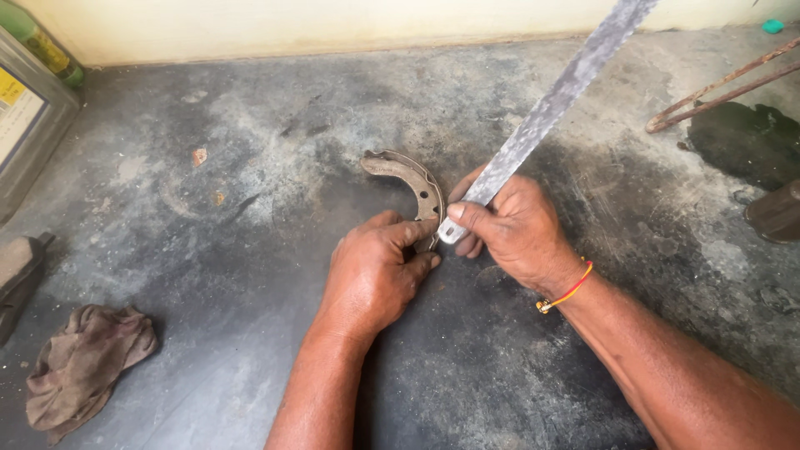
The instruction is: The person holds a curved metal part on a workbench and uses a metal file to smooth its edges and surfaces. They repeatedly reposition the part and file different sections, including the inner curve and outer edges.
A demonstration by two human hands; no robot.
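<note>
A curved, worn metal brake shoe (408, 179) lies on a grey concrete floor. My left hand (373, 275) pinches its near end between thumb and fingers. My right hand (512, 229) grips the lower end of a long flat metal bar (554, 100) that rises steeply to the upper right, out of the frame. The bar's bottom tip rests against the shoe's near end, right beside my left fingers. A red and yellow thread with a small bead circles my right wrist.
A crumpled brown rag (83, 367) lies at the lower left, with a dark object (17, 279) beside it. A tin container (25, 117) stands at the far left. Rusty bent rods (717, 87) and a dark stain sit at the upper right.
</note>
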